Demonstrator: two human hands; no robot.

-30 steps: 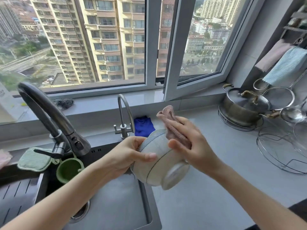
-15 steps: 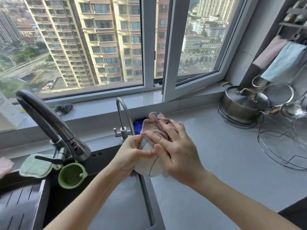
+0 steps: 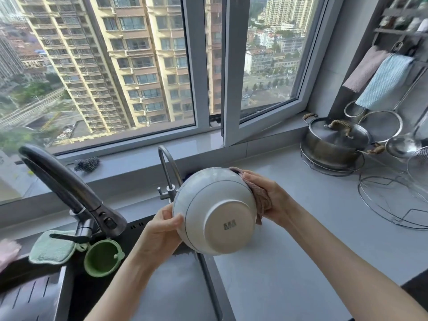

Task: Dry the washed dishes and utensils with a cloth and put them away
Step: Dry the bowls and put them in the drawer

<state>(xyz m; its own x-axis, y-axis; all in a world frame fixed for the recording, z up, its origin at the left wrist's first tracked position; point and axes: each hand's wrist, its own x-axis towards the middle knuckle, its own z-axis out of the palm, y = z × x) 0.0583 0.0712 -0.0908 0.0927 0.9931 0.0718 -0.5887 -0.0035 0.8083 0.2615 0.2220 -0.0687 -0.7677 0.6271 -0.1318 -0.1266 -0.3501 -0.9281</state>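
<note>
Left hand [image 3: 158, 230] grips the upturned white bowl [image 3: 215, 205]; right hand [image 3: 276, 197] holds pink cloth [image 3: 262, 201] against it.

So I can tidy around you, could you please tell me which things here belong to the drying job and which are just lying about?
In the job: white bowl, gripped by the left hand; pink cloth, held against it by the right hand.
Lying about: lidded steel pot, green scrub pad, green cup, steel-wool scourer, blue towel.
</note>
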